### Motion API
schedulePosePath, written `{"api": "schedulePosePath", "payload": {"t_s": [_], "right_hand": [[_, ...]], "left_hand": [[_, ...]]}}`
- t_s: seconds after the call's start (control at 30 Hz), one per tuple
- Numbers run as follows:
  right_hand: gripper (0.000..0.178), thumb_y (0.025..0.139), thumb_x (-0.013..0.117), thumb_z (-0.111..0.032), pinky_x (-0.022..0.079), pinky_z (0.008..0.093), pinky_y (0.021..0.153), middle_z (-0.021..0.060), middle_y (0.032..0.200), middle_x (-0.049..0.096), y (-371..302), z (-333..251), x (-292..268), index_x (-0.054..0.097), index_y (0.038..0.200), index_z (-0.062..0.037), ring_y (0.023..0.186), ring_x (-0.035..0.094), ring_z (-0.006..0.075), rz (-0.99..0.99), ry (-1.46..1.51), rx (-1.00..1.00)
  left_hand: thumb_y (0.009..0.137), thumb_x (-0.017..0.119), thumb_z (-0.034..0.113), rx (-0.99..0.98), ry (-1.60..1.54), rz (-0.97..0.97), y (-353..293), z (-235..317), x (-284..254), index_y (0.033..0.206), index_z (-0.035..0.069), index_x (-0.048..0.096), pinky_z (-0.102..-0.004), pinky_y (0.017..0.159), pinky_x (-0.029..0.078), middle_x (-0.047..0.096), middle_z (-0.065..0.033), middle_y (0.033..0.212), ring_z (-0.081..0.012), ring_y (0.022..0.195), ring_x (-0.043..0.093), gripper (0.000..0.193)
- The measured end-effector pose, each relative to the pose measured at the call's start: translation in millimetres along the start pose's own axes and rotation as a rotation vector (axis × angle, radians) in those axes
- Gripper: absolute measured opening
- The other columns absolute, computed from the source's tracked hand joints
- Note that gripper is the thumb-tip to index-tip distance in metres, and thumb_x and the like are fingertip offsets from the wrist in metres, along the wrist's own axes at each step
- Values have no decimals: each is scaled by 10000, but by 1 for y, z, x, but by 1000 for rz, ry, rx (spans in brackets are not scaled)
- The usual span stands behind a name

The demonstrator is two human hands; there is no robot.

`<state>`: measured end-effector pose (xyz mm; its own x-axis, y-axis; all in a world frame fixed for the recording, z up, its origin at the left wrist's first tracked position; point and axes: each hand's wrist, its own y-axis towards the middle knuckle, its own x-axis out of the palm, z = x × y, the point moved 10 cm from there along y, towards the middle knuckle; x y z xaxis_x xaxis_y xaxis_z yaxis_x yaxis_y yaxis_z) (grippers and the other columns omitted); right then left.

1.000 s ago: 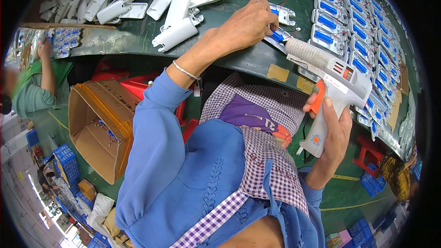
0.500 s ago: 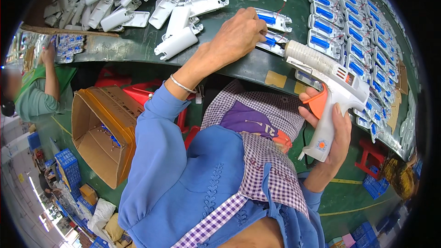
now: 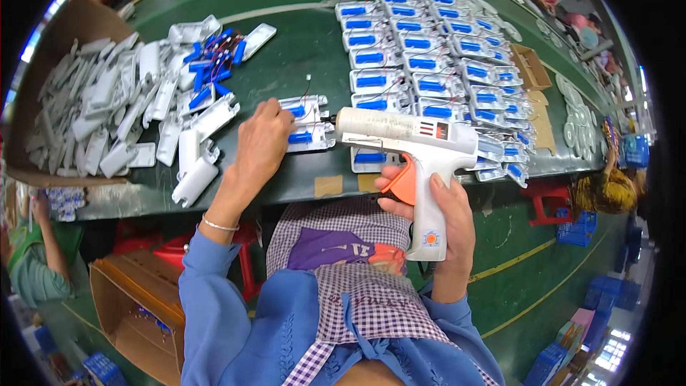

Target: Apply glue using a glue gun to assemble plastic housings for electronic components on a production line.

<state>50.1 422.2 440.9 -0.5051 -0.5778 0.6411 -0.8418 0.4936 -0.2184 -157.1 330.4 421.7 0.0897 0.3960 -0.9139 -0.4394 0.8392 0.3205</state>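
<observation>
My right hand (image 3: 450,218) grips the white handle of a hot glue gun (image 3: 429,150), fingers by its orange trigger. The nozzle points left and sits at the right ends of two white plastic housings: an upper housing (image 3: 318,106) and a lower housing (image 3: 321,137). Each holds a blue battery, and a thin wire with a small connector rises from the upper one. My left hand (image 3: 261,143) is closed at the left ends of these housings, fingertips beside the upper battery (image 3: 296,111). Whatever lies between those fingertips is hidden.
Rows of battery-fitted housings (image 3: 429,64) cover the green table's right side. Left, a cardboard box (image 3: 21,114) spills loose white housings (image 3: 107,107), near a pile of blue batteries (image 3: 214,61). A cardboard carton (image 3: 136,314) stands below the table edge. Other people work around.
The view has swung, showing more of the table. My left hand stays at the housings, its fingertips now nearer the upper one. The glue gun's nozzle has drawn slightly rightward from the lower battery.
</observation>
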Motion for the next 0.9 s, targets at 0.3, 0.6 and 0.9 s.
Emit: {"api": "schedulePosePath", "payload": {"t_s": [0.3,0.6,0.9], "right_hand": [[527,969,433,-235,532,479,889,328,1223,484,-17,-57,-29,298,1331,123,1133,522,438,32,155,-261],[557,986,409,-221,385,508,1058,290,1406,304,-75,-145,-94,200,1398,90,1323,312,415,98,198,-763],[544,1005,356,-209,375,507,1071,296,1423,260,-114,-152,-115,146,1417,77,1333,285,413,35,252,-773]], "left_hand": [[788,627,53,80,-37,40,4,20,-12,807,-10,622,-407,646,487,535,-133,816,-308,806,583,66],[799,604,148,373,-244,143,121,141,-11,776,4,651,-429,643,512,586,-155,774,-332,739,610,153],[650,586,86,471,-313,55,220,265,55,673,-7,656,-472,585,518,632,-231,695,-399,686,645,118]]}}
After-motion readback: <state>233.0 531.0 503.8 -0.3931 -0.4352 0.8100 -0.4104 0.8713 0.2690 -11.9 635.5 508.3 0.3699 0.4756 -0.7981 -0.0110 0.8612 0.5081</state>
